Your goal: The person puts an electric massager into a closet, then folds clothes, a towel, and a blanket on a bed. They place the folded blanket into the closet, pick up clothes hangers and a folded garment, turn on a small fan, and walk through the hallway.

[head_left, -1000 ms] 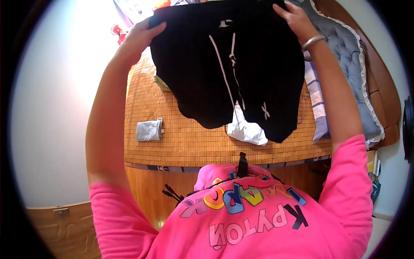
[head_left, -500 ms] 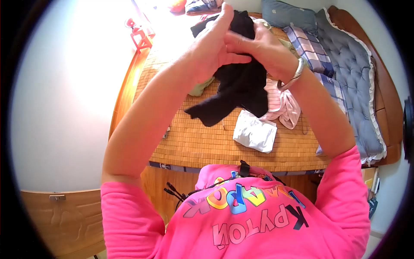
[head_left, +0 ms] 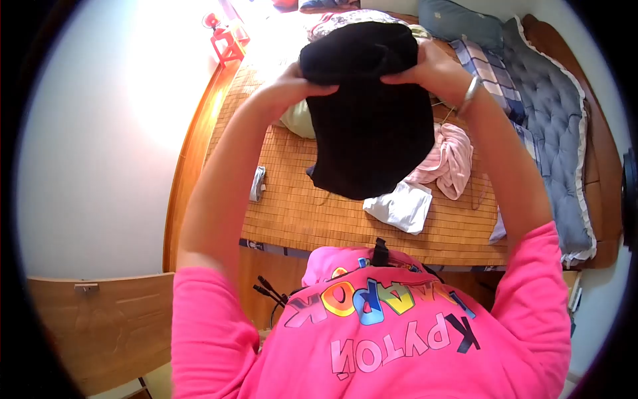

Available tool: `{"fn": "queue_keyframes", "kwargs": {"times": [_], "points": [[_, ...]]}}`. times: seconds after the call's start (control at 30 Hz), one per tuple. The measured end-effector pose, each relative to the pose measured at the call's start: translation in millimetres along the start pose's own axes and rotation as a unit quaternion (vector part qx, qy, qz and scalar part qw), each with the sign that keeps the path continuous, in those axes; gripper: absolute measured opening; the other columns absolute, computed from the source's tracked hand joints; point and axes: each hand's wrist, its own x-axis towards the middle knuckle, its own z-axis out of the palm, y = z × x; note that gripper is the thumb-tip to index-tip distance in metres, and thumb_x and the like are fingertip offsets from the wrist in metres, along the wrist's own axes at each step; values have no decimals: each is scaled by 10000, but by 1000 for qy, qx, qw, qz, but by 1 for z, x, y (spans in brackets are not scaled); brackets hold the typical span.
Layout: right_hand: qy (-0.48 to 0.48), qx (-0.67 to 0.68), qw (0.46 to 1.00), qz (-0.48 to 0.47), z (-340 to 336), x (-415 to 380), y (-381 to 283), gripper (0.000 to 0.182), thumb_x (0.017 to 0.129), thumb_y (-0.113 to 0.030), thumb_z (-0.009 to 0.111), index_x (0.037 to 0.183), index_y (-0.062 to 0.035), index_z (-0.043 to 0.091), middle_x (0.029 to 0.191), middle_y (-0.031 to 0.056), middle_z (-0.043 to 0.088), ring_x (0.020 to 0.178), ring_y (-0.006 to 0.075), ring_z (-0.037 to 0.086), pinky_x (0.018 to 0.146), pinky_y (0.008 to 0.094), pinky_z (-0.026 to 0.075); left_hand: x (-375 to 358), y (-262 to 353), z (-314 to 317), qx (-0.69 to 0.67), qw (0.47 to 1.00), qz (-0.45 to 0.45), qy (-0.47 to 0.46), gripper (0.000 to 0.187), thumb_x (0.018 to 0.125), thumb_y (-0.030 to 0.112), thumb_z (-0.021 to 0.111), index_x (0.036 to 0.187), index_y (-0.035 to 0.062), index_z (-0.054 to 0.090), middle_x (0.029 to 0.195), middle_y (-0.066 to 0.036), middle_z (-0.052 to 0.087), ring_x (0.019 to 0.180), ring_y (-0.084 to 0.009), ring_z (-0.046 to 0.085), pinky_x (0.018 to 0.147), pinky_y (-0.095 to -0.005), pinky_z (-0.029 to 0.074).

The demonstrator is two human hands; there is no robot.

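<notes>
A black garment [head_left: 373, 136] hangs from both my hands over the bed, its upper part folded over at the top. My left hand [head_left: 292, 86] grips its left edge, thumb in front and the other fingers hidden behind the cloth. At the opposite edge my right hand [head_left: 432, 70], with a bracelet at the wrist, pinches the fabric the same way. Below the garment's lower hem lies a folded white cloth [head_left: 402, 209]. A crumpled pink striped garment [head_left: 453, 159] rests to the right of it. The exact kind of the black garment is not clear.
A woven bamboo mat [head_left: 299, 216] covers the bed. Plaid pillows [head_left: 488, 76], a blue pillow [head_left: 462, 23] and a grey quilted pad [head_left: 551, 113] lie at the back and right. A small rolled grey item [head_left: 258, 184] sits at the left edge. A red stool [head_left: 227, 50] stands beyond.
My hands, close together before, have moved apart to the garment's two sides. The black garment has gone from bunched and trailing to spread wide and hanging between them.
</notes>
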Motion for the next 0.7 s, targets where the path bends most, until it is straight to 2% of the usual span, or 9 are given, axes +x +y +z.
{"fn": "queue_keyframes", "kwargs": {"times": [0.07,0.17,0.27,0.3,0.37,0.43,0.53,0.6,0.7], "points": [[75,-117,990,-14,-12,26,43,400,697,-86,791,1061,-10,643,997,70,688,917,165,630,867,318,479,31,-8,-8,19,1000,2,-25,557,705,37,769,1220,36,557,1124,-75,620,1097,-195,549,1004,-325,398],[150,-74,986,18,-28,41,45,338,737,-58,740,1062,-24,652,994,59,687,937,157,622,854,311,476,58,15,-5,22,1000,-22,-1,638,723,60,762,1294,27,479,1201,-86,575,1128,-214,522,1003,-343,396],[219,53,973,-48,-22,28,29,306,800,-39,668,1102,-15,626,1047,53,670,950,154,617,848,301,476,64,34,-26,149,985,87,27,607,750,15,713,1303,40,464,1181,-84,579,1053,-192,566,935,-318,460],[217,53,974,-43,-18,20,25,306,800,-39,668,1102,-15,626,1047,53,670,950,154,617,848,301,476,56,38,-23,58,988,138,-24,423,807,76,643,1211,21,531,1135,-81,599,1022,-180,571,905,-302,456],[194,-54,955,-218,-7,4,22,293,833,-24,617,1125,-6,604,1049,68,666,977,166,609,868,300,464,33,30,-33,210,942,259,-43,536,785,-4,672,1282,30,476,1143,-66,594,1037,-151,562,897,-283,472],[142,-120,959,-216,24,-22,30,282,802,13,597,1084,-12,599,1068,95,651,1019,205,602,907,323,452,-11,26,-15,231,953,187,-60,478,782,-3,669,1231,20,506,1088,-54,611,1061,-113,543,895,-273,450],[75,0,983,-165,92,-63,47,351,689,45,652,1029,-22,598,1106,115,630,1110,263,575,972,376,428,-52,-53,0,226,936,260,-71,410,707,41,718,1061,52,510,1215,-129,557,1183,-268,505,974,-355,401],[75,-76,991,-84,147,-106,87,405,681,-124,726,1072,-96,621,1167,106,621,1177,304,520,1023,433,362,-87,-135,15,291,932,207,-55,386,636,62,730,921,72,470,1252,-139,528,1224,-382,454,1021,-455,337],[42,-101,992,56,249,-183,183,439,656,-151,743,1079,-192,637,1171,50,628,1169,278,523,1042,436,324,-161,-272,48,338,933,67,-104,358,644,119,721,933,111,510,1218,-80,554,1224,-280,480,958,-474,303]]}}
